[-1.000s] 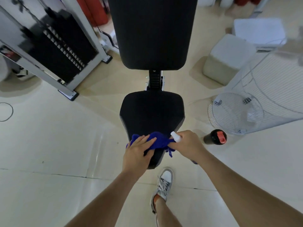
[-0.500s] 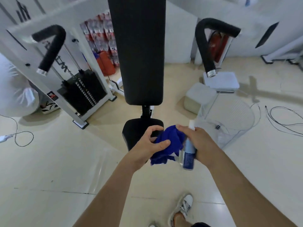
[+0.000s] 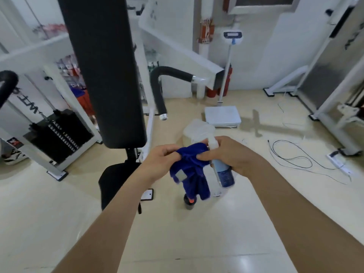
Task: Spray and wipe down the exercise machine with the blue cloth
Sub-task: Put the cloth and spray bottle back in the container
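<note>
While the blue cloth (image 3: 192,168) hangs bunched in mid-air at the centre of the frame, clear of the exercise machine (image 3: 104,75) whose black back pad fills the upper left, the left hand (image 3: 159,160) pinches its upper edge between thumb and fingers. The right hand (image 3: 232,154) has its grip curled round the spray bottle (image 3: 223,172), nozzle up, and its fingertips also nip the cloth, so one grip is doing two jobs. That looks like the weak point: if the right fingers loosen to free the fabric, the bottle may slide out and drop to the floor (image 3: 216,233). If the left pinch lets go first, the cloth may fall and pick up dirt. A dark bottle (image 3: 190,201) with an orange-red top stands on the floor just below the cloth in the frame and could be knocked over by whatever falls. As for contents, the spray bottle's label hides its fill level, the dark bottle is opaque, and the pale translucent container (image 3: 197,129) behind the hands is too blurred to judge.
</note>
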### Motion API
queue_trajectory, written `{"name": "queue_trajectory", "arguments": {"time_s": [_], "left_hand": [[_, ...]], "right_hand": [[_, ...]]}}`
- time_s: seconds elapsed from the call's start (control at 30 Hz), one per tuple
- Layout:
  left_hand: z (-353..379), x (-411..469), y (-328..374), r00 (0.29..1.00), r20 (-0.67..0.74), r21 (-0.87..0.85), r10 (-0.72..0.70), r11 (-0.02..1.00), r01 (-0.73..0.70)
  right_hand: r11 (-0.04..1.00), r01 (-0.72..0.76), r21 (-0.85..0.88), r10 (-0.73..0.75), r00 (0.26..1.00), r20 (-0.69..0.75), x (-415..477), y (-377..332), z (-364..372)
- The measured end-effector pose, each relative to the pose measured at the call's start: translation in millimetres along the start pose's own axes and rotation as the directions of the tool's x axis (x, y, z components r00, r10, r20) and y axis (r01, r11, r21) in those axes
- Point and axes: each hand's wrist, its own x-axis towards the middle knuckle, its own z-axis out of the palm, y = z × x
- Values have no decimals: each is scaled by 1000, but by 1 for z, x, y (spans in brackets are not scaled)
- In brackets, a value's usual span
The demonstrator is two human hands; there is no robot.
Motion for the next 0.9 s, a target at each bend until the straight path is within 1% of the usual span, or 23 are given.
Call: {"name": "queue_trajectory", "arguments": {"time_s": [0.07,0.13,0.17,0.23,0.27,0.33,0.4,0.47,0.53,0.63,0.7,0.73,0.77,0.83,0.87,0.9], "left_hand": [[37,24,15,999,-35,55,18,998,-16],[75,50,29,997,-80,86,19,996,-12],[79,55,31,994,-107,97,37,995,-26],[103,76,40,991,-99,129,92,989,-79],[120,89,47,991,-72,161,115,982,-102],[139,107,56,990,-32,279,137,952,-123],[149,126,61,985,-44,389,166,911,-136],[154,149,62,986,-65,411,156,904,-116],[152,162,56,992,-42,395,118,914,-92],[158,198,55,988,-14,436,152,890,-130],[163,233,57,985,-62,384,163,914,-127],[164,243,58,986,-90,310,139,945,-105],[164,260,59,991,-106,212,82,976,-58],[167,285,64,996,-82,34,-21,999,24],[168,293,66,998,-55,19,-35,999,37],[170,307,71,999,-30,61,-30,998,31]], "right_hand": [[990,13,-137,-21,998,-61,-1,8,-43],[967,16,-254,-59,985,-161,0,19,-84],[953,22,-301,-88,974,-207,2,20,-86],[938,33,-346,-140,948,-287,5,27,-112],[938,35,-345,-149,939,-310,6,31,-131],[941,34,-338,-150,934,-325,13,37,-158],[961,20,-277,-114,939,-326,22,38,-179],[987,-30,-156,-23,945,-326,34,39,-200],[993,-83,-81,55,952,-301,43,41,-209],[988,-119,-94,87,954,-287,68,42,-234],[978,-141,-150,96,957,-274,93,39,-257],[970,-149,-191,97,961,-258,99,36,-264],[961,-154,-228,98,967,-237,110,33,-275],[944,-139,-299,86,980,-181,126,28,-293],[930,-129,-345,81,986,-149,132,25,-298],[915,-128,-384,86,988,-125,143,21,-309]]}}
